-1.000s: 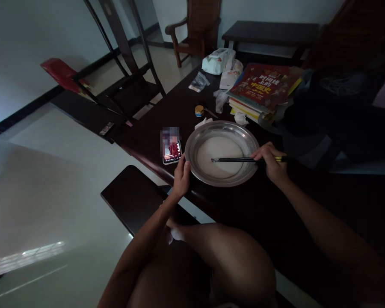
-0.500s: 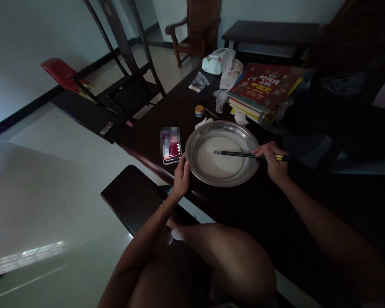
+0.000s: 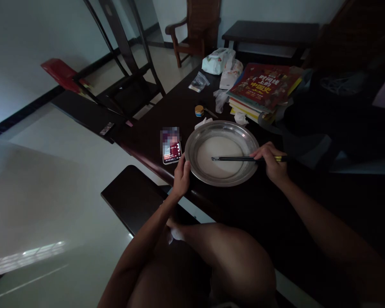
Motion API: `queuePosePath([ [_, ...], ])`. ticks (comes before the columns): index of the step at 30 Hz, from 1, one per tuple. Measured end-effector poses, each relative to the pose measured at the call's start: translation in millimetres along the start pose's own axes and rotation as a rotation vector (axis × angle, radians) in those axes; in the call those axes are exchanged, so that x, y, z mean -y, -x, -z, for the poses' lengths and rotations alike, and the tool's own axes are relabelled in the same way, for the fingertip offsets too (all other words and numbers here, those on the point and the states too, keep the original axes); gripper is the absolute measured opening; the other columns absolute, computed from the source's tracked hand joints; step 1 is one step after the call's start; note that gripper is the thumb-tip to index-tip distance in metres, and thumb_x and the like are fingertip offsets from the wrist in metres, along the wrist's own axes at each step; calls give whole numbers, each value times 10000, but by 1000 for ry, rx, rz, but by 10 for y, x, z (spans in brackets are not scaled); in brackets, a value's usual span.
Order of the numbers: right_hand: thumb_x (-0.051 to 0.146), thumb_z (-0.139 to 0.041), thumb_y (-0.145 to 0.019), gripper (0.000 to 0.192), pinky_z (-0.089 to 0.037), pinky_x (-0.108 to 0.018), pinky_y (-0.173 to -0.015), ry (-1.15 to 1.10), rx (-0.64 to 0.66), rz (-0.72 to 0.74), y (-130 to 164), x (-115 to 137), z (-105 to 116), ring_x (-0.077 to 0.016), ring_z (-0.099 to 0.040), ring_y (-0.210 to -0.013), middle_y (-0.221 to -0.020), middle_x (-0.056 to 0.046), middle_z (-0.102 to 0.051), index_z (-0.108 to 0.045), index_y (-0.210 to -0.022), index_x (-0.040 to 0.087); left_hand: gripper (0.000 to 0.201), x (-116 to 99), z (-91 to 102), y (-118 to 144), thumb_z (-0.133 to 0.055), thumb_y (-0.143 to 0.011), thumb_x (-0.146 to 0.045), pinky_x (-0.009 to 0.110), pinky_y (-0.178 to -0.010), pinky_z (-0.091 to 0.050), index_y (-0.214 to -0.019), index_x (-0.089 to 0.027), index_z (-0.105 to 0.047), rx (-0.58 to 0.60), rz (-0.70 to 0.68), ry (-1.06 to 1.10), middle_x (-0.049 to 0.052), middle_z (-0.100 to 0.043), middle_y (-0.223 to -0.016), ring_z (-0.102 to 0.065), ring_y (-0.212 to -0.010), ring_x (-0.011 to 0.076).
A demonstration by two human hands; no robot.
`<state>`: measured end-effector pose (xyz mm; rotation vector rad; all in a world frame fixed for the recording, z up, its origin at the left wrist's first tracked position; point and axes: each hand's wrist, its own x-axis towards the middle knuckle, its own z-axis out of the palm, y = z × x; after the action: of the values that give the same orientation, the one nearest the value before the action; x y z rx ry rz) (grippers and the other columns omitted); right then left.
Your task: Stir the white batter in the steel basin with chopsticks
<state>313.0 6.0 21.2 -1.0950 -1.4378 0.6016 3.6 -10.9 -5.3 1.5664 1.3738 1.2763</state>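
Note:
A wide steel basin point(image 3: 224, 181) stands near the edge of the dark table, with a whitish liquid point(image 3: 218, 147) covering its bottom. My left hand point(image 3: 181, 176) grips the basin's left rim, thumb on the near side and fingers along the outer wall. Over the right rim, my right hand point(image 3: 272, 161) is closed around black chopsticks point(image 3: 234, 158) with yellowish upper ends. Their pale tips lie close together at the liquid, near the middle of the basin. Whether the tips are dipped in cannot be made out.
A lit phone point(image 3: 171, 147) lies left of the basin. Behind it are a small jar point(image 3: 199, 111), crumpled tissue point(image 3: 240, 118), plastic bags point(image 3: 218, 60) and a stack of books point(image 3: 263, 87). Dark cloth point(image 3: 333, 124) lies at right. A bench point(image 3: 131, 196) stands below the table's left edge.
My right hand has shifted slightly left and toward me, and the chopstick tips have moved the same way across the liquid. My left hand and the basin stay in place.

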Motion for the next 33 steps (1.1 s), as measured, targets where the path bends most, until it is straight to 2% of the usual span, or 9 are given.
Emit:
queuePosePath([
  [3,603,-543,-944,468,-498,-455,-832,45,8,-4,-3,15,-1,-233,-659,-808,-701,-13,-741,-708,-639,289,627,-2,0,0,-415,-993,-670,434,-1120,-479,-1368,-198,-590,-6,-14,2,124,-676,-1369,-612,-1303,276],
  [7,575,-527,-961,506,-483,-441,-784,-23,-62,-1,1,-5,1,-215,-627,-699,-612,-8,-696,-663,-575,278,624,-7,-1,0,-406,-997,-665,420,-1102,-490,-1369,-199,-589,-1,-13,-7,121,-687,-1345,-631,-1268,267],
  [11,555,-549,-961,451,-477,-445,-816,-9,26,23,6,-16,-1,-225,-648,-762,-670,-3,-735,-706,-633,288,635,-15,2,0,-397,-999,-669,422,-1106,-480,-1369,-189,-584,3,-8,-12,128,-681,-1355,-625,-1277,272],
  [13,562,-551,-958,443,-475,-451,-835,22,15,21,4,-16,-1,-228,-655,-785,-694,-4,-745,-715,-651,288,645,-18,3,-2,-395,-997,-676,427,-1105,-478,-1370,-184,-581,7,-12,-15,135,-676,-1362,-620,-1285,277],
  [17,583,-530,-958,507,-485,-456,-817,-7,-63,7,4,-16,1,-218,-636,-710,-628,-6,-713,-666,-577,278,662,-27,1,-4,-396,-989,-689,440,-1102,-484,-1384,-191,-578,11,-5,-9,135,-678,-1356,-621,-1281,285],
  [21,579,-551,-950,462,-492,-460,-825,6,15,6,10,-7,-2,-236,-656,-779,-672,-11,-738,-703,-625,288,649,-28,1,-3,-406,-990,-681,449,-1124,-470,-1389,-199,-578,9,1,-3,130,-677,-1358,-609,-1302,288],
  [27,589,-535,-954,507,-494,-450,-783,-18,-64,-7,8,-4,-4,-217,-634,-709,-617,-8,-697,-669,-571,285,627,-7,3,-2,-410,-995,-664,436,-1125,-469,-1379,-200,-581,9,-7,2,130,-663,-1388,-609,-1306,279],
  [31,600,-554,-939,469,-502,-458,-818,10,6,-19,10,-7,-5,-228,-657,-773,-658,-7,-722,-701,-617,292,605,7,0,2,-408,-1005,-640,433,-1139,-457,-1382,-199,-579,5,-12,1,126,-658,-1396,-595,-1326,278],
  [33,596,-555,-940,460,-499,-455,-822,25,-5,-18,8,-9,-3,-231,-658,-789,-670,-8,-728,-705,-628,293,607,11,0,2,-403,-1005,-639,431,-1135,-458,-1385,-199,-576,5,-12,-6,127,-660,-1391,-598,-1320,276],
])
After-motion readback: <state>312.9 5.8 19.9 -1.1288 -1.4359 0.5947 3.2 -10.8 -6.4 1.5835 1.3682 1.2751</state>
